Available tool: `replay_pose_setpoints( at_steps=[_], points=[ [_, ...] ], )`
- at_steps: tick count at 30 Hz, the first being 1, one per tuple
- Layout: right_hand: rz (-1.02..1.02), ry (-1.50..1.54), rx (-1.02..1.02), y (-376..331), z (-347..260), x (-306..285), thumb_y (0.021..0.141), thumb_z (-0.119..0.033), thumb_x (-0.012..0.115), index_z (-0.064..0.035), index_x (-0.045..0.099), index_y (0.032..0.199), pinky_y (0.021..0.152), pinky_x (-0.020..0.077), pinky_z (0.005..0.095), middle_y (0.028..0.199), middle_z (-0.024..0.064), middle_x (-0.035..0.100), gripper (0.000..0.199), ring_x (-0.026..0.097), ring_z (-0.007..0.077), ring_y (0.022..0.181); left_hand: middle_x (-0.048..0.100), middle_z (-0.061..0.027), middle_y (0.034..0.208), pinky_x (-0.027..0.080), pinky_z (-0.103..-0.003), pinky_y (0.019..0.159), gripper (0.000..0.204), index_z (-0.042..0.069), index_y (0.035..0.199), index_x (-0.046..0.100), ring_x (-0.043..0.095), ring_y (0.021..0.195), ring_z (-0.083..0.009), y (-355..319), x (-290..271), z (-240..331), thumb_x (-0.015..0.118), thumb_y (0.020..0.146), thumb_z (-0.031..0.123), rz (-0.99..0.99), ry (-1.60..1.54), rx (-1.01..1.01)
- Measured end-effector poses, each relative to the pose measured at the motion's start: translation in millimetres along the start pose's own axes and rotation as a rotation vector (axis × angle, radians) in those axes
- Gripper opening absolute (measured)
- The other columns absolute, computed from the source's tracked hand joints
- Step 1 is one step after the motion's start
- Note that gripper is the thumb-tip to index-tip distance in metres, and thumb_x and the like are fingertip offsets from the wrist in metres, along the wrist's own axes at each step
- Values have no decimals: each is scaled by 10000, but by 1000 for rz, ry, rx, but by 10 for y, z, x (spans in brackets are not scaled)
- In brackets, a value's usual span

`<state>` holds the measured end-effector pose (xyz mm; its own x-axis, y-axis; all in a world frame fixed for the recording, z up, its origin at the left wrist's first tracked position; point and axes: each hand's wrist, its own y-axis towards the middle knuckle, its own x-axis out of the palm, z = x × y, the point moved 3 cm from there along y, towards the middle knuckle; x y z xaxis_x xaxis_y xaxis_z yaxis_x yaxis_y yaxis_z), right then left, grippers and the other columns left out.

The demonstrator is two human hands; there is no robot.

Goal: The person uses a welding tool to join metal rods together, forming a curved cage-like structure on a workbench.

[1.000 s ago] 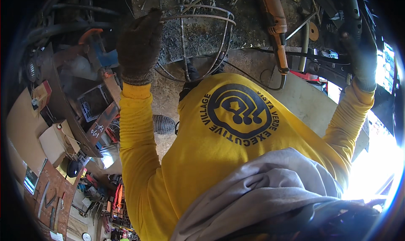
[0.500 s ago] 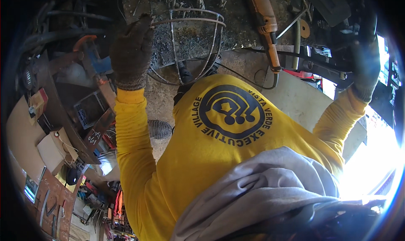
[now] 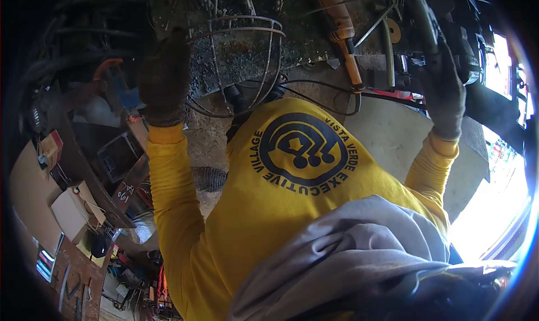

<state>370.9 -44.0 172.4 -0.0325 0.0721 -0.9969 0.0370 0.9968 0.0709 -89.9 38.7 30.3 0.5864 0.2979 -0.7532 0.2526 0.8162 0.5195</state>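
My left hand (image 3: 164, 82), in a dark knitted glove, is closed at the left side of a round frame of bent metal rods (image 3: 238, 30). The frame has curved hoops joined by bars and sits at the bench's near edge; my glove hides where it meets the rods. My right hand (image 3: 444, 90), in a greyish glove, is closed around a long grey tool (image 3: 425, 20) that points up and away. Its exact kind is hard to make out. A thin straight rod (image 3: 337, 7) crosses above the bench, left of this tool.
On the dark metal bench (image 3: 311, 37) lies an orange-brown angle grinder (image 3: 341, 32), its cord (image 3: 314, 101) looping off the near edge. A tan disc (image 3: 394, 32) and metal bars are beside it. A brown metal cabinet (image 3: 106, 164) and scattered tools fill the left side.
My right hand has come inward to the left, bringing the grey tool over the bench's right side. My left hand stays at the rod frame. The whole view has shifted slightly.
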Motion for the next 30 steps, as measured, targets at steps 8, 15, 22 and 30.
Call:
replay_pose_setpoints(
  at_steps=[8,15,22,30],
  points=[
    [143,-123,-142,-71,-5,57,867,-269,734,-278,461,1482,777,580,411,1159,158,686,673,723,327,917,741,-137,1082,554,-316,799,311,53,1225,703,729,930,-232,26,-40,69,716,922,125,-55,33,0],
    [-1,-110,75,-81,-110,34,910,-209,726,-116,452,1493,786,571,339,1115,168,721,651,735,235,951,750,-120,1064,551,-313,804,312,97,1221,714,734,923,-218,8,-17,62,729,910,110,-41,-37,-71],
    [176,300,-66,-113,-49,19,881,-245,734,-176,457,1467,768,585,397,1088,168,717,652,721,352,920,743,-95,1112,557,-320,827,282,76,1190,715,718,945,-223,-22,-108,143,719,909,97,-47,145,41],
    [86,169,65,-139,-60,62,890,-172,738,-64,501,1430,769,572,355,1084,137,711,600,715,224,913,719,-71,1169,552,-370,864,283,131,1185,727,693,1047,-246,-19,-123,62,715,907,182,-37,193,-3]
  ],
)
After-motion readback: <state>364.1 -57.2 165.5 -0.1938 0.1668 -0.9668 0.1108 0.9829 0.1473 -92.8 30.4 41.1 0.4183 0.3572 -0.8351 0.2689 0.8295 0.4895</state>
